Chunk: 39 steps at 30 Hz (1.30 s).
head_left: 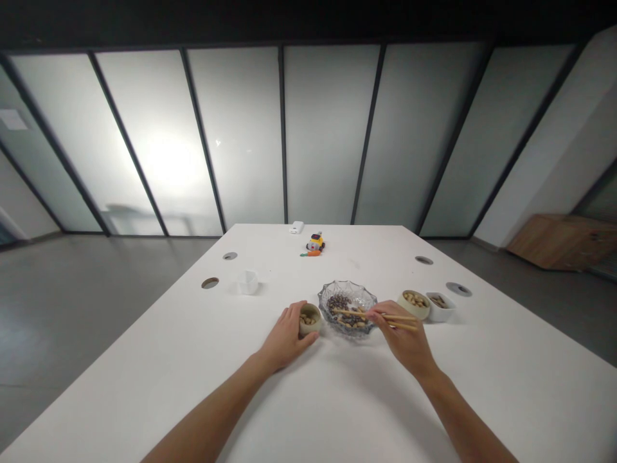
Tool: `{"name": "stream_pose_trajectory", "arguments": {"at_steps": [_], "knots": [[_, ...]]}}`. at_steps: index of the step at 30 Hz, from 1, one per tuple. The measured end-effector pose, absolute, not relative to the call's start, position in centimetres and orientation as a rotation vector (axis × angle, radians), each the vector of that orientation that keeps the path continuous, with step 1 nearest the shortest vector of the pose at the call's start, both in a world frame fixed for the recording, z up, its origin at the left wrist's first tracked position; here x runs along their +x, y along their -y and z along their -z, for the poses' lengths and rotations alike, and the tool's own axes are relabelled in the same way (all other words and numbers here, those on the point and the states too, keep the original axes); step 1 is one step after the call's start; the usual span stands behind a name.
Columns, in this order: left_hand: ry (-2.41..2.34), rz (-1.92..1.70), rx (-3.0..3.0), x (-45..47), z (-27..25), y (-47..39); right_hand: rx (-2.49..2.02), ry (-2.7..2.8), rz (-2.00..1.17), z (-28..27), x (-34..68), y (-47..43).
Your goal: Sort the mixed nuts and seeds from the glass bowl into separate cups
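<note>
My left hand (289, 337) is wrapped round a small pale green cup (311, 329) that stands on the table and holds several light brown pieces like nuts. In my right hand (402, 337) is a pair of wooden chopsticks (398, 320), gripped near the middle. Their tips reach into a scalloped clear glass bowl (322, 313) beside the cup. Dark brown bean-like pieces (339, 302) lie in that bowl along with tan nut-like pieces (351, 321). Whether the tips pinch a piece is too small to tell.
Right of the glass bowl stand a pale green bowl (418, 311) of nuts and a white container (446, 313) with brown pieces. A clear white cup (248, 283) is at left. Farther back are a toy car (315, 242), a toy carrot (311, 254) and a white device (297, 227).
</note>
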State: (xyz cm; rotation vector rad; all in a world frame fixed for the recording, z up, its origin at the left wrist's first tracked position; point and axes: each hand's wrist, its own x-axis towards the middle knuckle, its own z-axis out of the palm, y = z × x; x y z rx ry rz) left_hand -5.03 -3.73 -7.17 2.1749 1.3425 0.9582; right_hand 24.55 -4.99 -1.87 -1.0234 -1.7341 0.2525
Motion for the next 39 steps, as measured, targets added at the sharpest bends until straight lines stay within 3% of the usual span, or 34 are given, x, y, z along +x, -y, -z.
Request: {"name": "stream_pose_trajectory", "arguments": {"at_steps": [11, 22, 30, 39], "knots": [[-1.337, -0.973, 2.185, -5.0, 7.2, 3.8, -1.022, 1.738, -0.372, 2.3, 24.5, 5.3], [-1.352, -0.943, 2.185, -5.0, 7.0, 3.8, -1.0, 1.585, -0.129, 1.4, 24.8, 5.2], [-1.376, -0.941, 2.161, -4.9, 7.0, 3.9, -0.909, 1.569, -0.271, 1.1, 22.5, 6.4], [-1.348, -0.951, 2.19, -5.0, 7.2, 3.8, -1.15, 1.494, -0.068, 0.8, 25.5, 5.1]]}}
